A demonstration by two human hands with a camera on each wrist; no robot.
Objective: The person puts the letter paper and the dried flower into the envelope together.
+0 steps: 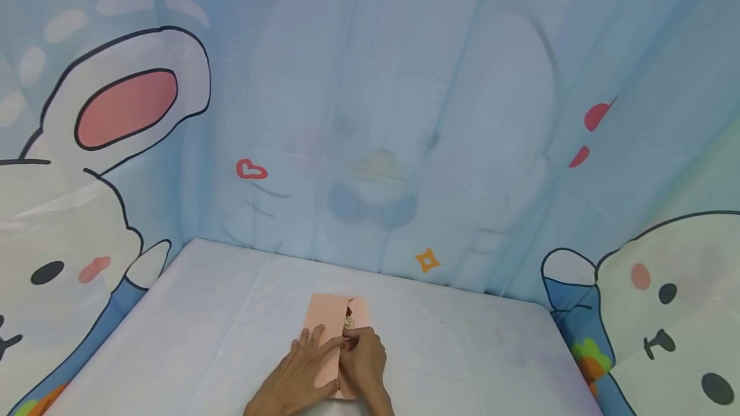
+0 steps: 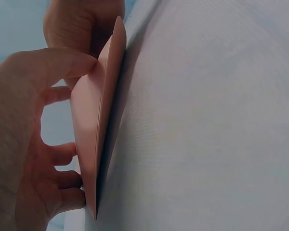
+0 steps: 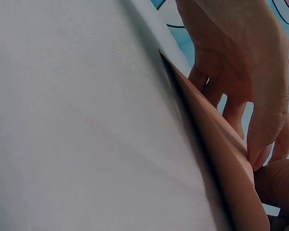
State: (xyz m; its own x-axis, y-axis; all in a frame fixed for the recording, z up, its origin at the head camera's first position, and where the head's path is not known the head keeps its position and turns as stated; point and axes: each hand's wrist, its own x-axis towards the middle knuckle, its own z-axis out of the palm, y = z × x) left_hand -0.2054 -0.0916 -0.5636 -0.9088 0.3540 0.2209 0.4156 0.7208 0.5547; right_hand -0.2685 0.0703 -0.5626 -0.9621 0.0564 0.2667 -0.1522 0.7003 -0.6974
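Note:
A pink envelope-like paper folder lies on the white-covered table, with a lengthwise slit between its two flaps. A dark and cream patterned item shows inside the slit. My left hand rests on the left flap with fingers spread, its index fingertip reaching the slit. At the slit's right side my right hand has its fingers curled, pinching the flap's edge. The left wrist view shows the folder edge-on, slightly raised, under the left fingers. In the right wrist view the right hand is mostly cut off.
The white tablecloth spreads to both sides of the hands. Behind the table hangs a light blue curtain printed with cartoon animals, coming down to the table's back edge.

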